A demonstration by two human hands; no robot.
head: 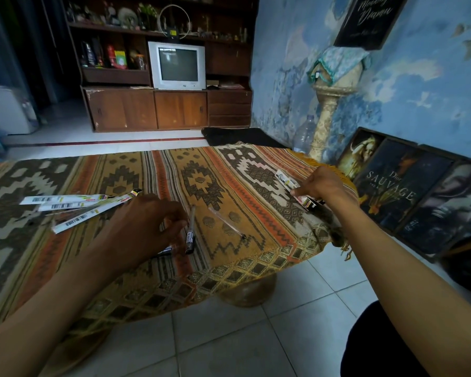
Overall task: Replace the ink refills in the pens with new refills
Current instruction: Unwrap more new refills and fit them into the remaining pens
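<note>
The right hand (317, 186) pinches a refill packet (297, 191) at the patterned cloth's (229, 170) far right. The left hand (144, 227), fingers curled, holds a pen (190, 232) mid-table; a clear refill (226, 223) lies just beside, more packets (74, 206) left.

My tabletop (250, 170), draped in a patterned woven cloth (147, 170), carries a fan of white refill packets (74, 206) at its left, a dark pen (190, 231) and a clear refill (226, 222) mid-cloth, and another packet (287, 183) at its right.
</note>
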